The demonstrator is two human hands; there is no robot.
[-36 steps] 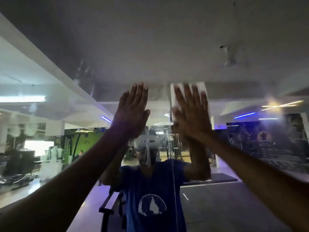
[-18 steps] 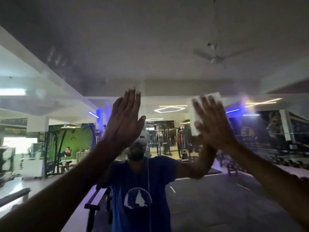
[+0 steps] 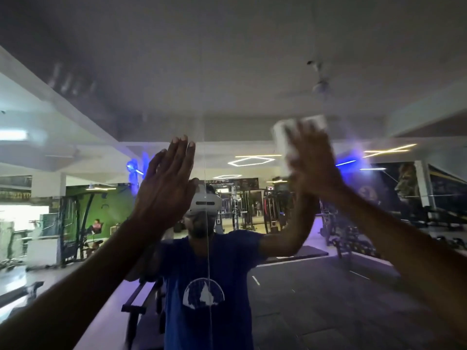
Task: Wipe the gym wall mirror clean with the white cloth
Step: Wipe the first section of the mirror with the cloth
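The gym wall mirror (image 3: 227,72) fills the whole view and reflects the dim gym and a person in a blue shirt. My right hand (image 3: 316,165) presses the white cloth (image 3: 283,137) flat against the glass at upper right; the cloth shows blurred above and left of my fingers. My left hand (image 3: 166,188) rests flat on the mirror left of centre, fingers together and pointing up, holding nothing. A thin vertical seam (image 3: 207,223) between mirror panels runs just right of my left hand.
Faint smudges and handprints (image 3: 70,82) mark the glass at upper left. The reflection shows weight machines (image 3: 252,205), a bench (image 3: 136,299), a ceiling fan (image 3: 319,84) and a seated person (image 3: 94,227) far back on the left.
My right hand has slid the cloth to the right and slightly up across the glass. My left hand has stayed flat on the mirror, and my view has shifted with the wipe.
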